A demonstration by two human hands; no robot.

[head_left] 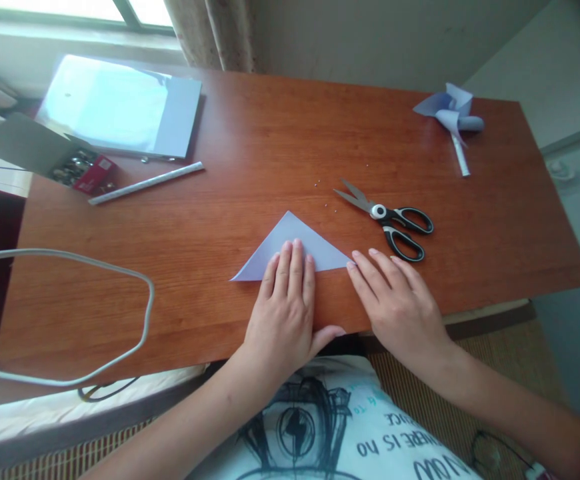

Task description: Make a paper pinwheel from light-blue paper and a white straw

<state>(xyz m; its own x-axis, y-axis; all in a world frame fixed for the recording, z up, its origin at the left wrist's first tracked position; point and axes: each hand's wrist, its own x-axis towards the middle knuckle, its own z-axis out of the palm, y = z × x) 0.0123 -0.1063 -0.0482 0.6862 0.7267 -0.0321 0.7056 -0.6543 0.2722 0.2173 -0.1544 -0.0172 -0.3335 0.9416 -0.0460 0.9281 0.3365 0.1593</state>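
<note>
Under the left hand's fingers point(290, 267) lies the folded paper triangle point(290, 237).

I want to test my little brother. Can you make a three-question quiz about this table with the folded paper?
1. True or false: the left hand presses flat on the paper triangle.
2. What lies just beyond the right hand: A) stapler B) scissors C) cup?
3. Fill in: at the table's far right corner lies a paper ____.

Key
1. True.
2. B, the scissors, blades shut.
3. Pinwheel.
</note>
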